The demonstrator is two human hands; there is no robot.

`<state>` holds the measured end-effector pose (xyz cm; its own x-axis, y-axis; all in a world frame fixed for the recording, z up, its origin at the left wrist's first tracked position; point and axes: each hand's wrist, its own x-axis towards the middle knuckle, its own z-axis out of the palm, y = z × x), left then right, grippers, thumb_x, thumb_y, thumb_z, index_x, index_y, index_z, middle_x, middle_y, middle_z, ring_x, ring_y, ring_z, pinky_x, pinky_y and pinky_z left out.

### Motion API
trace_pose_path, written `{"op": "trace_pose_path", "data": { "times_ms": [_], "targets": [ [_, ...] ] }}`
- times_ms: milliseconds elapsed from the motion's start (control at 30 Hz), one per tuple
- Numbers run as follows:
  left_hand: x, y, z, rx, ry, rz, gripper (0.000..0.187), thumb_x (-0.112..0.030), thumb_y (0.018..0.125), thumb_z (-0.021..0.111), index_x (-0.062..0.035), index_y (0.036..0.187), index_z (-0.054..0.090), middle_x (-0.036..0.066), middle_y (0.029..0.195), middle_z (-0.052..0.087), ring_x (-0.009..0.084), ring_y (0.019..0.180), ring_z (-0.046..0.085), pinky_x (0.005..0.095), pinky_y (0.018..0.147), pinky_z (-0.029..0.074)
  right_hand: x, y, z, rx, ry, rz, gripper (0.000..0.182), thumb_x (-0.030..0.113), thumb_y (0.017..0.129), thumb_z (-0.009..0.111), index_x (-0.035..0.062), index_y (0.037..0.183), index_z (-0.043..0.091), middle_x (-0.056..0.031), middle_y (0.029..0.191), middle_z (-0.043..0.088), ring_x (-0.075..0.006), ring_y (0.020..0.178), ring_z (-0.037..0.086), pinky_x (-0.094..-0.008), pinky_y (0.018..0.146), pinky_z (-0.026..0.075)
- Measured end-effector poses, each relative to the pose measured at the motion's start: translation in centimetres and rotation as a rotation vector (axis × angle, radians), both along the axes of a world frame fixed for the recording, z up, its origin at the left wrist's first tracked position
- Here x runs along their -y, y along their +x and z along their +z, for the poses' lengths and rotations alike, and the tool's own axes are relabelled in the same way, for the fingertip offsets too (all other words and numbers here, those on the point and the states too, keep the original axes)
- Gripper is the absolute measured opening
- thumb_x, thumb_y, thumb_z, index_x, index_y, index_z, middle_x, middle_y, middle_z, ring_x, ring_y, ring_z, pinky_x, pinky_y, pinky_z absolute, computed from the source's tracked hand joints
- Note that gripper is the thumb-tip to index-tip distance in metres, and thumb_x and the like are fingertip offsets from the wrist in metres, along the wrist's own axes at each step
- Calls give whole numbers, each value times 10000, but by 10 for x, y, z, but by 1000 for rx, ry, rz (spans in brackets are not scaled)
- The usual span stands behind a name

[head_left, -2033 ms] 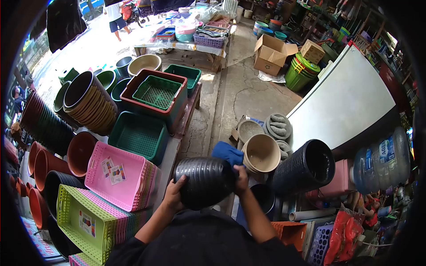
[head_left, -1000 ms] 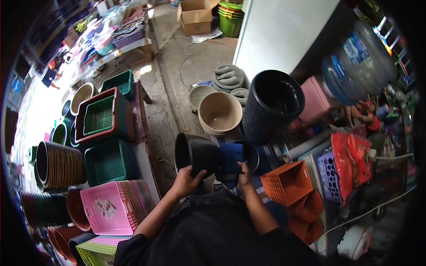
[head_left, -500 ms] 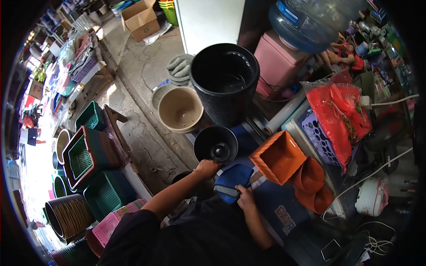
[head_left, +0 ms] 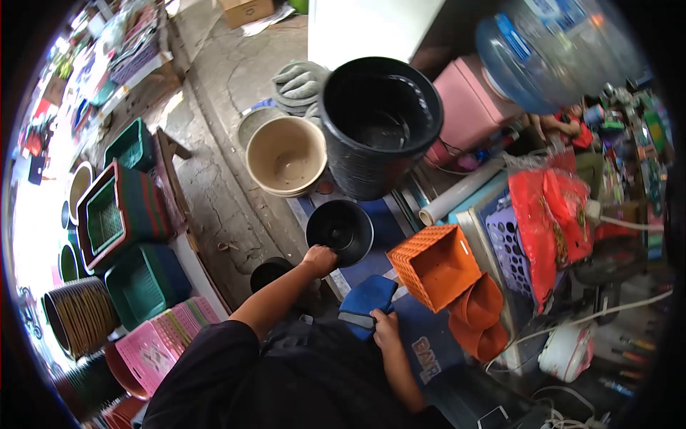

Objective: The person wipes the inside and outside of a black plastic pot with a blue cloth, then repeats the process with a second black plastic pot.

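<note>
**Shared hold broken up into two separate grips**

By the left hand [head_left: 319,261], fingers closed, the near-left rim of the black pot [head_left: 340,232] is gripped. Two seconds ago the pot was held sideways between both hands; now its mouth is turned upward, near the far-left corner of the blue surface [head_left: 418,325]. Whether it is rested there or held above cannot be told. The blue cloth [head_left: 370,294], earlier seen against the pot, is now kept apart from it, pinched in the right hand [head_left: 386,327]; contact between cloth and pot is thus ended. On the blue surface, white lettering [head_left: 427,359] seems to be begun with "BA", the rest unclear. On the water bottle [head_left: 554,53], the blue label [head_left: 561,11] is cut off and cannot be read.
</note>
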<state>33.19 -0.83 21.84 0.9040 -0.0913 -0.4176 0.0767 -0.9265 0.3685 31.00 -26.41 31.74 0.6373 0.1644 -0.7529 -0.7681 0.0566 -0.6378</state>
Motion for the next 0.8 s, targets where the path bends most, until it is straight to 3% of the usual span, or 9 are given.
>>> {"op": "trace_pose_path", "data": {
  "times_ms": [133, 200, 233, 333, 467, 600, 667, 733, 800],
  "targets": [
    [-3, -18, 24, 93, 15, -10, 168, -277, 793, 620, -156, 887, 689, 61, 976, 673, 217, 944, 646, 365, 857, 452, -31, 12, -5, 43, -14, 170, 231, -34, 734, 570, 0, 959, 609, -23, 861, 612, -145, 764, 587, -286, 725, 472],
    [-4, -41, 28, 513, -84, 105, 240, -265, 792, 612, -157, 997, 675, 69, 1103, 619, 220, 1055, 583, 362, 910, 424, -44, 17, -16, 77, -103, 395, 229, -30, 738, 566, -5, 962, 609, -23, 868, 611, -138, 778, 584, -281, 735, 467],
    [-6, -56, 28, 583, -97, 150, 401, -255, 761, 658, -168, 1151, 619, 83, 1193, 549, 268, 1100, 533, 381, 933, 417, -56, 17, -14, 91, -116, 459, 222, -20, 746, 566, -3, 962, 613, -23, 869, 612, -131, 767, 574, -281, 724, 465],
    [-13, -121, 40, 601, -148, 435, 369, -204, 766, 640, -142, 1130, 626, 84, 1150, 565, 253, 1073, 543, 376, 942, 413, -80, 17, -31, 90, -93, 720, 212, -13, 750, 566, 0, 955, 618, -24, 851, 607, -119, 758, 561, -270, 715, 457],
    [-16, -229, 16, 295, -227, 959, 284, -131, 754, 651, -103, 1036, 642, 122, 1029, 598, 317, 996, 584, 421, 842, 476, -129, 7, -62, 66, -317, 1214, 213, 119, 729, 609, -22, 887, 633, -56, 785, 614, -150, 719, 565, -313, 667, 461],
    [-3, -327, -37, 47, -234, 1357, 248, -146, 809, 619, -54, 1037, 649, 164, 1025, 627, 345, 1008, 600, 416, 850, 490, -173, -21, -136, -17, -475, 1390, 275, 160, 718, 604, -73, 864, 622, -109, 790, 627, -207, 722, 593, -367, 666, 481],
    [3, -356, -62, -125, -444, 1630, 282, -174, 826, 616, -38, 1073, 635, 202, 1029, 636, 357, 982, 612, 412, 859, 489, -183, -35, -181, 116, -530, 1468, 314, 180, 727, 579, -70, 906, 645, -160, 842, 668, -257, 807, 643, -380, 746, 486],
    [13, -375, -101, -44, -449, 1657, 320, -182, 835, 620, -20, 1111, 614, 222, 1023, 642, 362, 982, 620, 429, 870, 481, -193, -38, -224, 164, -589, 1593, 360, 169, 743, 544, -52, 1012, 639, -215, 962, 675, -323, 933, 654, -401, 840, 484],
    [-3, -366, -101, -198, -545, 1804, 370, -157, 823, 632, -22, 1165, 588, 217, 1042, 643, 347, 1015, 619, 423, 889, 476, -202, -45, -255, 219, -638, 1616, 419, 177, 766, 539, -80, 1092, 598, -249, 1019, 653, -344, 986, 635, -406, 867, 475]
  ]
}}
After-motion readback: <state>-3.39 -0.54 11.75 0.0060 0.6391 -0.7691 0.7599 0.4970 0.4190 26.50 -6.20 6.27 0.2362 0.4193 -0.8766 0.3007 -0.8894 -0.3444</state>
